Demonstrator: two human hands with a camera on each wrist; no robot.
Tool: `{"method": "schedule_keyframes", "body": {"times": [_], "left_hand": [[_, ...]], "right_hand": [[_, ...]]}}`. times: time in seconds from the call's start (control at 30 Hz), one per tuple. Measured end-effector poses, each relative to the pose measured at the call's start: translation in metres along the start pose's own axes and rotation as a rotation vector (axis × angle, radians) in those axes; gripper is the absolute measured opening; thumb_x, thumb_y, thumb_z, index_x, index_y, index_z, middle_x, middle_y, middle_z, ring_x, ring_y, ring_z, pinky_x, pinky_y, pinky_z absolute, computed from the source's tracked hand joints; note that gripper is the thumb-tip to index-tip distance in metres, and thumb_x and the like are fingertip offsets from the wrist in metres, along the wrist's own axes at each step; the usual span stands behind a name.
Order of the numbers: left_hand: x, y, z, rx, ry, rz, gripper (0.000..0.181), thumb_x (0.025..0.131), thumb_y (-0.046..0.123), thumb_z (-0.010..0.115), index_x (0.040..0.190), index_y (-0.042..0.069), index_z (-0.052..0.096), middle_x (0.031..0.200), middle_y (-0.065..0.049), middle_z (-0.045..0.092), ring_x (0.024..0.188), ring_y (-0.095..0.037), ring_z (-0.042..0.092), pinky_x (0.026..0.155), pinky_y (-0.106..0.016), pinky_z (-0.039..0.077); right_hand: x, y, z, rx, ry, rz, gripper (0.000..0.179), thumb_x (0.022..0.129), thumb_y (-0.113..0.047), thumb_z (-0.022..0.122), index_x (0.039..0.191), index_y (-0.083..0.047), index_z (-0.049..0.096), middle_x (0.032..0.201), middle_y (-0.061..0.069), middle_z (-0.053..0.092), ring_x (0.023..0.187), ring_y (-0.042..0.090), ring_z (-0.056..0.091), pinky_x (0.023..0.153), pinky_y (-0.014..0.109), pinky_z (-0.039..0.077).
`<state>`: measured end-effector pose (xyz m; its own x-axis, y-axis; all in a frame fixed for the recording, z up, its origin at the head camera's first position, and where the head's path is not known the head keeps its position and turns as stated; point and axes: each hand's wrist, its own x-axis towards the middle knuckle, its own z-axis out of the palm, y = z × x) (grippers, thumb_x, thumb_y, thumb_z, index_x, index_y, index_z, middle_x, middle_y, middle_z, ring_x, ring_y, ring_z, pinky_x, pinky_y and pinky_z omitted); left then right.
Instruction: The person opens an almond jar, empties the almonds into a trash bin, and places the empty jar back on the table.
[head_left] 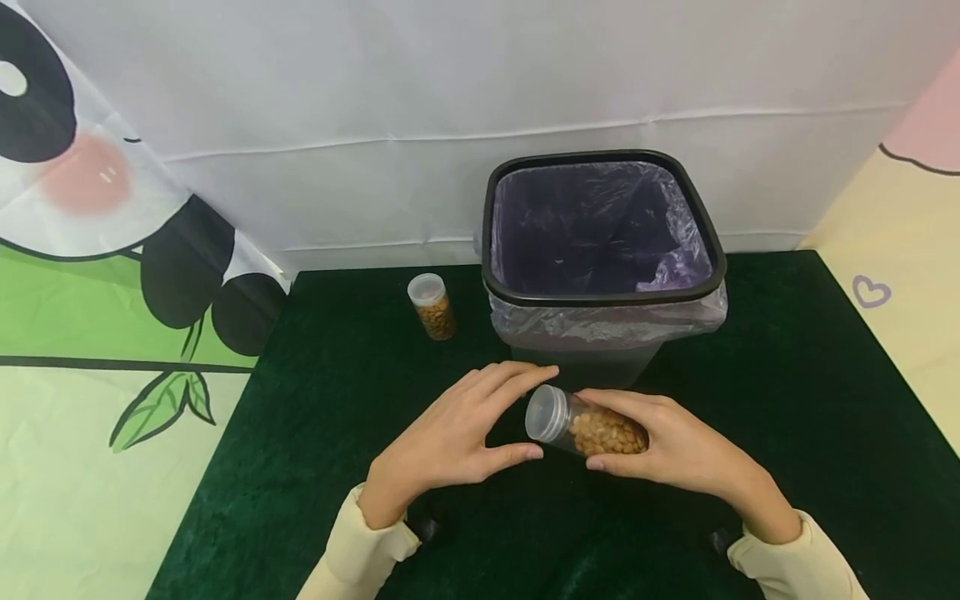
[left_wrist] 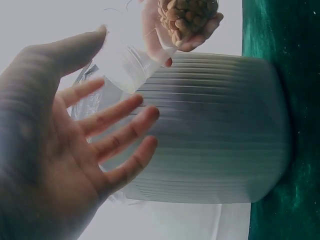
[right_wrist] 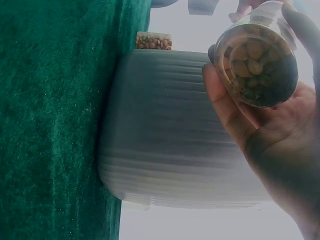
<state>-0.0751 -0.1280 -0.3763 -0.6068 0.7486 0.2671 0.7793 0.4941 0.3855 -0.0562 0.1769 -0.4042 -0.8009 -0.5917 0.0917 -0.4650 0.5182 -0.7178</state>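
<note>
A clear jar [head_left: 603, 429] of brown nut-like pieces lies tilted in my right hand [head_left: 675, 442], which grips it around its base end. Its translucent lid [head_left: 546, 414] is on and points toward my left hand [head_left: 468, 433]. That hand is spread, thumb and fingers apart on either side of the lid; in the left wrist view the fingers [left_wrist: 127, 130] look relaxed and hold nothing. From the right wrist view the jar's round bottom [right_wrist: 260, 65] shows the pieces packed inside.
Behind my hands stands a trash bin [head_left: 585, 342] with a black rim and a clear liner bag. A second lidded jar [head_left: 433, 308] of similar pieces stands to its left on the dark green cloth [head_left: 337, 375]. A white backdrop [head_left: 375, 200] hangs behind.
</note>
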Motion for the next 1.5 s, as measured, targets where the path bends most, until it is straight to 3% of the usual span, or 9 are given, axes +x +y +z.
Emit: {"method": "schedule_keyframes", "body": {"times": [0.13, 0.27, 0.43, 0.7, 0.9, 1.07, 1.23, 1.5], "left_hand": [[-0.0009, -0.0019, -0.0009, 0.016, 0.017, 0.075, 0.075, 0.097, 0.037, 0.074, 0.161, 0.030, 0.036, 0.150, 0.003, 0.052, 0.125, -0.012, 0.056, 0.102, -0.036, 0.053], [-0.0012, -0.0039, -0.0015, 0.031, 0.023, 0.103, 0.070, 0.098, 0.029, 0.074, 0.159, 0.030, 0.041, 0.144, 0.004, 0.056, 0.120, -0.011, 0.058, 0.098, -0.033, 0.053], [-0.0017, -0.0063, -0.0011, 0.022, 0.017, 0.088, 0.069, 0.097, 0.031, 0.076, 0.158, 0.030, 0.044, 0.139, 0.007, 0.062, 0.118, -0.009, 0.059, 0.096, -0.031, 0.053], [-0.0036, -0.0084, 0.0027, -0.012, 0.003, 0.010, 0.071, 0.094, 0.044, 0.077, 0.156, 0.030, 0.047, 0.131, 0.012, 0.069, 0.108, -0.008, 0.064, 0.095, -0.032, 0.053], [-0.0043, -0.0080, 0.0032, -0.005, -0.003, -0.028, 0.072, 0.095, 0.049, 0.074, 0.157, 0.028, 0.046, 0.140, 0.010, 0.064, 0.123, -0.008, 0.060, 0.107, -0.036, 0.052], [-0.0035, -0.0043, 0.0005, -0.012, -0.004, -0.001, 0.078, 0.097, 0.050, 0.071, 0.163, 0.030, 0.035, 0.152, 0.005, 0.053, 0.130, -0.011, 0.056, 0.109, -0.038, 0.052], [-0.0046, -0.0035, -0.0015, -0.016, 0.008, 0.068, 0.071, 0.098, 0.034, 0.073, 0.160, 0.030, 0.039, 0.149, 0.003, 0.054, 0.128, -0.013, 0.057, 0.105, -0.037, 0.054], [-0.0028, -0.0042, -0.0013, -0.042, -0.007, 0.058, 0.065, 0.101, 0.035, 0.070, 0.159, 0.032, 0.041, 0.144, 0.006, 0.058, 0.123, -0.010, 0.059, 0.102, -0.035, 0.054]], "right_hand": [[0.0031, 0.0008, -0.0002, 0.004, 0.003, -0.010, 0.066, 0.092, -0.045, 0.080, 0.150, -0.026, 0.054, 0.132, 0.000, 0.069, 0.100, 0.005, 0.065, 0.082, 0.026, 0.058], [0.0038, 0.0023, 0.0013, 0.015, -0.010, -0.004, 0.067, 0.092, -0.045, 0.079, 0.150, -0.024, 0.054, 0.134, 0.004, 0.069, 0.101, 0.005, 0.065, 0.082, 0.026, 0.058], [0.0028, 0.0023, 0.0033, 0.020, -0.005, 0.011, 0.067, 0.091, -0.047, 0.080, 0.150, -0.026, 0.054, 0.134, 0.001, 0.068, 0.101, 0.005, 0.065, 0.083, 0.026, 0.058], [0.0015, 0.0035, 0.0071, 0.016, -0.002, 0.002, 0.066, 0.092, -0.047, 0.078, 0.150, -0.025, 0.054, 0.132, 0.000, 0.069, 0.099, 0.005, 0.064, 0.081, 0.026, 0.058], [0.0022, 0.0026, 0.0066, 0.000, -0.012, 0.015, 0.067, 0.092, -0.051, 0.077, 0.150, -0.027, 0.054, 0.133, 0.000, 0.068, 0.100, 0.005, 0.065, 0.082, 0.027, 0.058], [0.0020, 0.0030, 0.0057, -0.007, -0.005, 0.023, 0.068, 0.091, -0.052, 0.077, 0.150, -0.027, 0.054, 0.135, 0.000, 0.068, 0.102, 0.005, 0.065, 0.083, 0.027, 0.058], [0.0017, 0.0039, 0.0065, -0.008, 0.007, 0.011, 0.069, 0.090, -0.050, 0.079, 0.150, -0.027, 0.054, 0.135, -0.001, 0.068, 0.102, 0.005, 0.065, 0.084, 0.027, 0.058], [-0.0023, 0.0024, 0.0058, -0.013, 0.007, 0.012, 0.068, 0.091, -0.049, 0.079, 0.150, -0.027, 0.053, 0.133, -0.002, 0.068, 0.101, 0.004, 0.064, 0.083, 0.027, 0.058]]}}
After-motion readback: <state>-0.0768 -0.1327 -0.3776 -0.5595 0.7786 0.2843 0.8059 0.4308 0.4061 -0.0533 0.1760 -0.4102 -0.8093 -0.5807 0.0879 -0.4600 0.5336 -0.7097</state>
